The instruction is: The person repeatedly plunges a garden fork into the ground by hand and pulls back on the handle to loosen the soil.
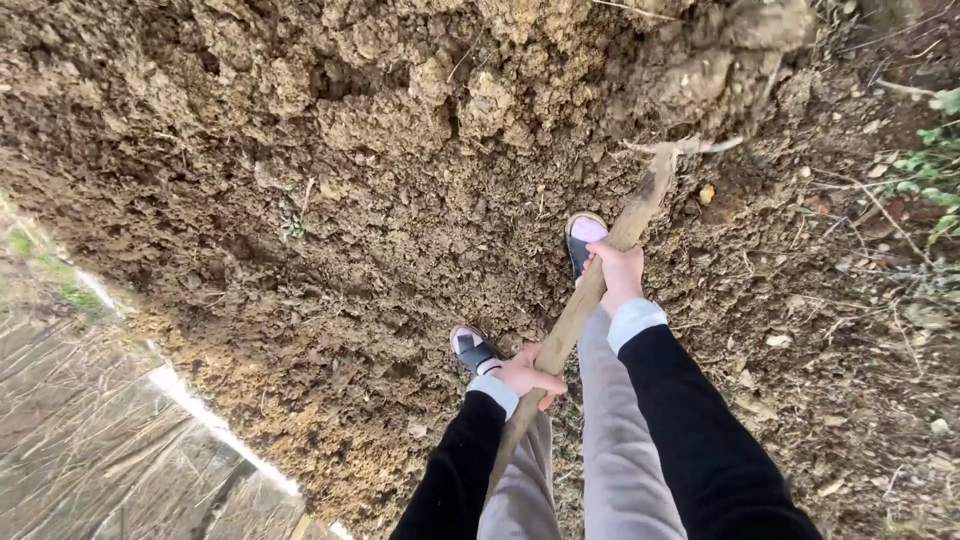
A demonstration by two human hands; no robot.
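I stand on dug brown soil and hold a long wooden hoe handle [600,280] with both hands. My right hand [618,270] grips the handle higher up, near my front foot. My left hand [528,374] grips it lower down, close to my body. The metal hoe blade [700,147] rests in the earth ahead, just below large lumps of turned soil [480,100]. Both arms wear black sleeves with white cuffs.
My feet in dark sandals [582,240] stand on loose soil. Green weeds [935,160] grow at the right edge. A pale border strip [200,410] and dry straw-covered ground [80,440] lie at the lower left.
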